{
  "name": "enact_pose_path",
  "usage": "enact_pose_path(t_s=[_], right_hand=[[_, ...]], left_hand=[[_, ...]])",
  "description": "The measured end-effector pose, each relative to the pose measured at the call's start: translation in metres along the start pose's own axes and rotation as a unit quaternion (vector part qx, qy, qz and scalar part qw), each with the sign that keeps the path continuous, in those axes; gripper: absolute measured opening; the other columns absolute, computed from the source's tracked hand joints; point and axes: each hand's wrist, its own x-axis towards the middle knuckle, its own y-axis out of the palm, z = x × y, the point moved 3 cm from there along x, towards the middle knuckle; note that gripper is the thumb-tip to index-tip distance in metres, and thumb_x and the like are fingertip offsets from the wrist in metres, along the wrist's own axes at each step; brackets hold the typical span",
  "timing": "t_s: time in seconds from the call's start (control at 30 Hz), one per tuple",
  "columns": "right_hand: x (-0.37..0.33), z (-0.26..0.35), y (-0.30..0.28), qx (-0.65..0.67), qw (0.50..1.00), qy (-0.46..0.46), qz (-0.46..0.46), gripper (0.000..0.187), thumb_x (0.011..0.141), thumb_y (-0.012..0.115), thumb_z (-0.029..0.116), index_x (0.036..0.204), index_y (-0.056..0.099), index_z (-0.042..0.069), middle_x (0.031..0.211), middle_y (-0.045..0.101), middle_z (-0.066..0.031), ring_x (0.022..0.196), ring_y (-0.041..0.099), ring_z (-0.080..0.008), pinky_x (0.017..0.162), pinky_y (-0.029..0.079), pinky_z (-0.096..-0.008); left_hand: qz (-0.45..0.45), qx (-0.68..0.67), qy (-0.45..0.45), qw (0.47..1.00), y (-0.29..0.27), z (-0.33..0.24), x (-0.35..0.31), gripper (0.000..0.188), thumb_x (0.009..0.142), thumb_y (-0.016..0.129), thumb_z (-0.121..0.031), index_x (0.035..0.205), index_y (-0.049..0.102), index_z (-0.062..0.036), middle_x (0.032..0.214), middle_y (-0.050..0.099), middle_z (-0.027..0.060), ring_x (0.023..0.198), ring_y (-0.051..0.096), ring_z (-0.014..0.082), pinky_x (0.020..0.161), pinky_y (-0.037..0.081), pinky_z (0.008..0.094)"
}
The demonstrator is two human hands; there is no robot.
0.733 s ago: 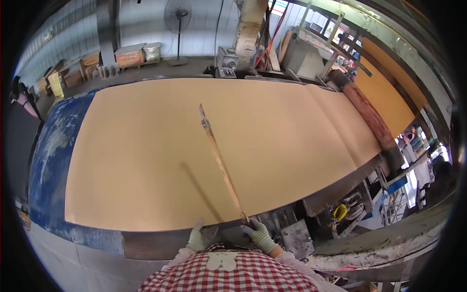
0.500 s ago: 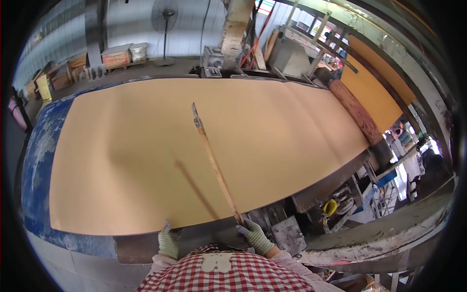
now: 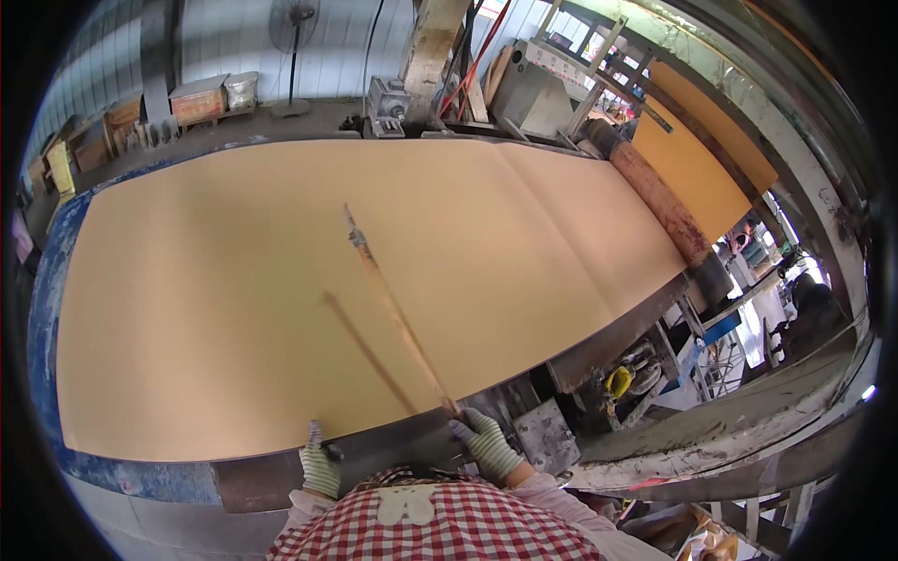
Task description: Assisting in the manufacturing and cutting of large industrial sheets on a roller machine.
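A wide tan sheet (image 3: 281, 309) lies over a blue-edged table (image 3: 47, 309), its near edge running just in front of me. My right hand (image 3: 491, 444), in a striped glove, is closed round the lower end of a long wooden stick (image 3: 400, 323). The stick slants away to the left over the sheet and ends in a narrow, dark metal-looking tip; its shadow falls beside it. At the sheet's near edge is my left hand (image 3: 321, 466), also in a striped glove, with one finger stretched upward and the thumb apart from it.
At the right, a reddish-brown roller (image 3: 659, 201) crosses the sheet's end, with an orange sheet (image 3: 692, 164) hanging behind it. Metal machine parts (image 3: 547, 435) lie below the sheet's right near edge. A standing fan (image 3: 297, 56) and boxes (image 3: 198, 100) stand at the far wall.
The tan sheet and its crease have shifted left, covering more of the blue table edge. The whole view has also shifted slightly. My right hand still holds the stick.
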Motion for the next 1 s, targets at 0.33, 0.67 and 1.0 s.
enact_pose_path(t_s=[0.33, 0.67, 1.0], right_hand=[[0.091, 0.060, -0.057, -0.053, 0.994, -0.023, -0.094, 0.022, 0.087, 0.057, 0.021, 0.096, 0.055, 0.001, 0.062, 0.055, -0.0026, 0.042, 0.044, -0.0072, 0.040, 0.035, -0.0228], [0.346, 0.153, -0.189, -0.371, 0.906, -0.038, -0.199, 0.028, 0.085, 0.054, 0.030, 0.086, 0.053, 0.003, 0.062, 0.059, -0.0126, 0.053, 0.058, -0.0260, 0.050, 0.045, -0.0372], [0.636, 0.274, -0.141, -0.542, 0.819, -0.052, -0.181, 0.032, 0.082, 0.054, 0.027, 0.101, 0.061, 0.003, 0.102, 0.060, -0.0221, 0.096, 0.057, -0.0379, 0.079, 0.048, -0.0427]], left_hand=[[-0.044, 0.007, -0.076, 0.996, 0.009, 0.036, 0.020, 0.040, 0.081, 0.060, -0.045, 0.102, 0.056, -0.0117, 0.059, 0.052, 0.0042, 0.051, 0.047, 0.0172, 0.050, 0.042, 0.0323], [-0.128, -0.106, -0.123, 0.978, 0.074, 0.037, -0.017, 0.032, 0.085, 0.056, -0.043, 0.085, 0.058, -0.0114, 0.052, 0.047, -0.0023, 0.040, 0.038, 0.0092, 0.039, 0.032, 0.0221], [-0.401, -0.084, 0.017, 0.912, 0.040, -0.021, -0.023, 0.031, 0.086, 0.055, -0.041, 0.080, 0.057, -0.0105, 0.050, 0.043, -0.0036, 0.040, 0.034, 0.0076, 0.040, 0.031, 0.0219]])
